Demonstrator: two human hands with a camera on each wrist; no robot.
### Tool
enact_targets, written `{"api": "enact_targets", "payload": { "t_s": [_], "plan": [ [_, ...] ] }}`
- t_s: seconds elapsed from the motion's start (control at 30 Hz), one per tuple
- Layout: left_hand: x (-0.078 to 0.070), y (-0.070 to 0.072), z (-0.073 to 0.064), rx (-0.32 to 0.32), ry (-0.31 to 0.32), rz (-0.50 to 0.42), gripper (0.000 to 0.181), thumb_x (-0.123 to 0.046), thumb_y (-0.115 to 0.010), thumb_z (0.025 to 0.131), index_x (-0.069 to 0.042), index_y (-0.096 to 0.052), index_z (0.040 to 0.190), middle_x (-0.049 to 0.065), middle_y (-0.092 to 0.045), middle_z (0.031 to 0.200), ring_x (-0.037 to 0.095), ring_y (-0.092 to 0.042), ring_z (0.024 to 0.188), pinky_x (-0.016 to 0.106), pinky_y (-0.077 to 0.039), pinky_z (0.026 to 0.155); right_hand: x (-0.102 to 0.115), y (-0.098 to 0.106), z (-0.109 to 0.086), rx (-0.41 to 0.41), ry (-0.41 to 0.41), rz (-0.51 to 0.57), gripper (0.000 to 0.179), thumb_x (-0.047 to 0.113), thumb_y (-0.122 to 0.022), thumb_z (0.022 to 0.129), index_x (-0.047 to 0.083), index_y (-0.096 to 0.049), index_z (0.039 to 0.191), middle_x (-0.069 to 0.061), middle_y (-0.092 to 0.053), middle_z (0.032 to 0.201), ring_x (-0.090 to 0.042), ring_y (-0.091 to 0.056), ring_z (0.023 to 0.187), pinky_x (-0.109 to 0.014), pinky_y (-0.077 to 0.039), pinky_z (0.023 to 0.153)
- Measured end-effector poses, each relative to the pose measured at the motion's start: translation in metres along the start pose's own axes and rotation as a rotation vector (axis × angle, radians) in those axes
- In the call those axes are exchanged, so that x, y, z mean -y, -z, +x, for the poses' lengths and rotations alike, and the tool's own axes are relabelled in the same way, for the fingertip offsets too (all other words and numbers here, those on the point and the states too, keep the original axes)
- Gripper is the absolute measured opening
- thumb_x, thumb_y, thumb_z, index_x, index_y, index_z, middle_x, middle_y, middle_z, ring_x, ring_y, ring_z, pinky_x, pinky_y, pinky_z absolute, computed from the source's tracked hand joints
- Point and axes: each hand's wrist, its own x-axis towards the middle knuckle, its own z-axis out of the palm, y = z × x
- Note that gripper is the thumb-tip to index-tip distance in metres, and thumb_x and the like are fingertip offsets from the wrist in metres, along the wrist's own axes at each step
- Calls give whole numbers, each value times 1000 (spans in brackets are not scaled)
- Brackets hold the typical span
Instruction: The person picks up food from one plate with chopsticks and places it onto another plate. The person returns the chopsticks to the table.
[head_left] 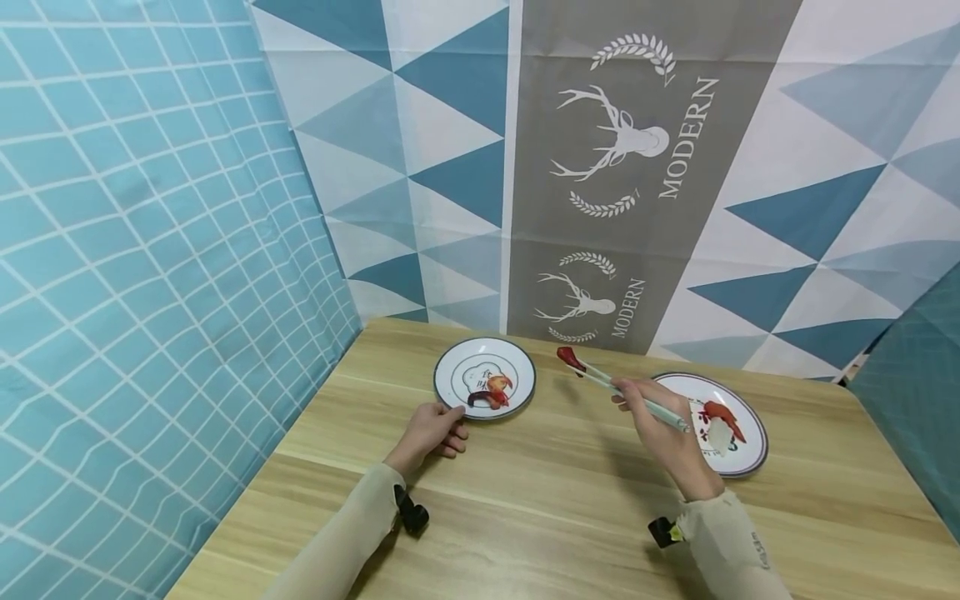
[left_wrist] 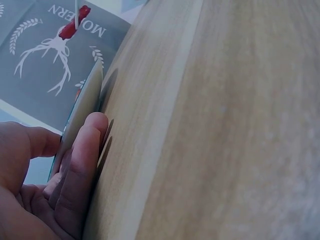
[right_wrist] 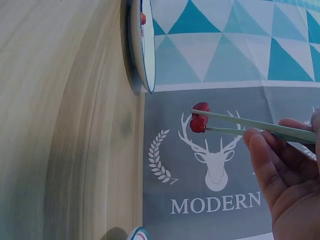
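My left hand (head_left: 431,435) pinches the near rim of a white, dark-rimmed plate (head_left: 453,371), thumb above and fingers beneath. On that plate lie orange-red and dark red pieces of food (head_left: 491,395). In my right hand (head_left: 663,429) I hold a pair of pale green chopsticks (right_wrist: 260,125). Their tips grip a glossy dark red piece of food (right_wrist: 200,118), raised above the table between the two plates. Below and to the right of that hand, a second plate (head_left: 678,384) is partly covered by it.
The second plate carries a red-orange piece (head_left: 724,419) and a whitish piece (head_left: 720,437). Both plates are on a wooden table (head_left: 525,500). A patterned cloth with deer heads (head_left: 645,142) hangs behind it, and a blue checked cloth (head_left: 150,250) hangs at the left.
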Motion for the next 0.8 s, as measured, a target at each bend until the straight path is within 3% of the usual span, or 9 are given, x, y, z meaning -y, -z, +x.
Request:
{"api": "enact_targets", "payload": {
  "t_s": [0.23,0.5,0.8],
  "plan": [
    [0,0,-1,8,13,5,37,-33,-57,106,3,-64,104,11,-73,84,13,-71,60,28,-63,55,1,-5,1,11,5,-7,19,5,-61,103,1,-78,109,-10,-79,88,-7,-73,74,-12,-58,67],
    [-1,-1,-3,18,9,10,36,-32,-57,106,3,-65,103,10,-73,83,13,-70,59,28,-63,54,5,-10,-3,42,36,8,18,1,-62,101,-2,-78,108,-13,-78,87,3,-70,75,-14,-60,66],
    [0,0,0,-1,-1,-1,36,-31,-57,106,4,-64,103,11,-73,84,12,-70,59,28,-63,54,9,-15,1,68,37,7,19,4,-60,103,2,-78,109,-8,-78,89,-18,-75,75,-14,-59,68]
  ]
}}
